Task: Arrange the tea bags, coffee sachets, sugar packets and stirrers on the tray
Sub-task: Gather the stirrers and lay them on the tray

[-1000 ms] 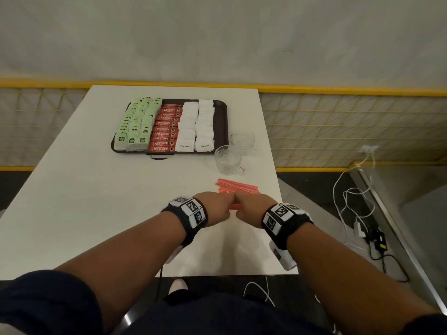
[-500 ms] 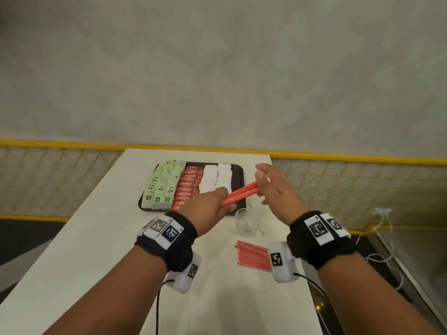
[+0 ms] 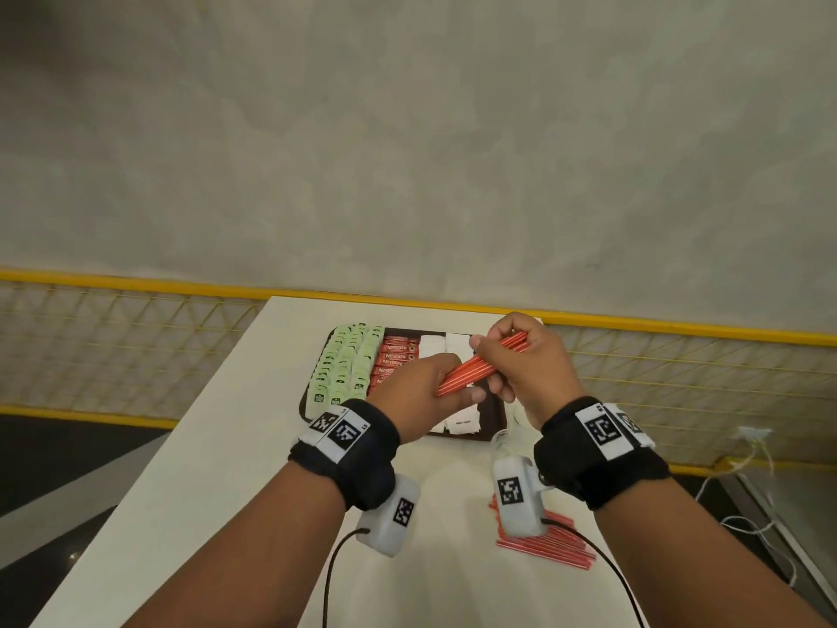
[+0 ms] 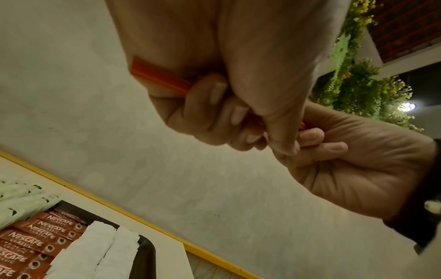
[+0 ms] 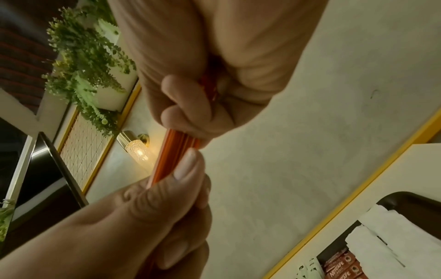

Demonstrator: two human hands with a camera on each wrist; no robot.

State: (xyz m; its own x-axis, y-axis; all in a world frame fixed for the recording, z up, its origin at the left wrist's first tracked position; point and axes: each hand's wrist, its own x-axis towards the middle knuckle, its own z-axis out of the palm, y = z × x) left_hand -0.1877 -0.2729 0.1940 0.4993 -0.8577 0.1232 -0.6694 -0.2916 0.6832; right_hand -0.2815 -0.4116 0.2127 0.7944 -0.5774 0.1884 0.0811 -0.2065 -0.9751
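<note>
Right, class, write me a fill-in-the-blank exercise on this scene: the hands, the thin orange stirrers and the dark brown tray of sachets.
1. The bundle of thin orange stirrers is gripped by ____ hands, the left hand and the right hand.
2. On the dark brown tray, the red coffee sachets lie between the white sugar packets and the ____ tea bags.
3. The spare orange stirrers lie on the white ____.

Missing words: both; green; table
</note>
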